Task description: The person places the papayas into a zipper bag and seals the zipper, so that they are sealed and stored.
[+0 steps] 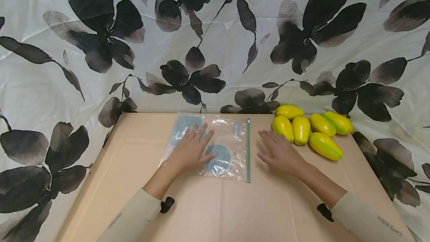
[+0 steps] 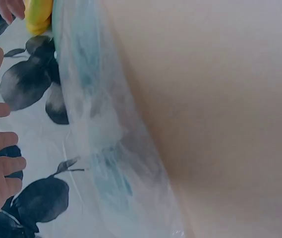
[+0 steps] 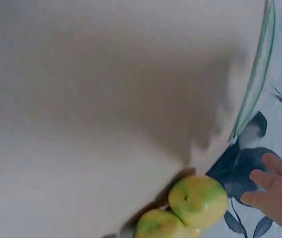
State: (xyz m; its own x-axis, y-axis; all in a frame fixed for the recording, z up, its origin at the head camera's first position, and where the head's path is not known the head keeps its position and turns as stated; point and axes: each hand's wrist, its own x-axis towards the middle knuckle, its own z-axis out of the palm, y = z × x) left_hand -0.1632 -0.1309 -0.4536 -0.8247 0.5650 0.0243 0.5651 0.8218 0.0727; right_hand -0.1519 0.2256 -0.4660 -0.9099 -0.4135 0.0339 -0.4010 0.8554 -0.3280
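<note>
A clear plastic zip bag point(image 1: 226, 130) with pale blue printed patches lies flat at the middle of the board, its green zip strip point(image 1: 248, 152) on the right side. My left hand point(image 1: 189, 148) is over the bag with fingers spread, holding nothing. To the right of the zip strip, my right hand point(image 1: 280, 154) hovers with extended fingers and nothing in its grasp. Several yellow-green mangoes point(image 1: 301, 130) are bunched just beyond and right of that hand. The right wrist view shows the end of a mango point(image 3: 197, 201) below the loose fingers point(image 3: 274, 163).
A light tan board point(image 1: 208, 212) covers the table under everything. Behind it and at its sides hangs or lies a white cloth point(image 1: 235, 47) printed with dark flowers. The mangoes sit near the board's back right corner.
</note>
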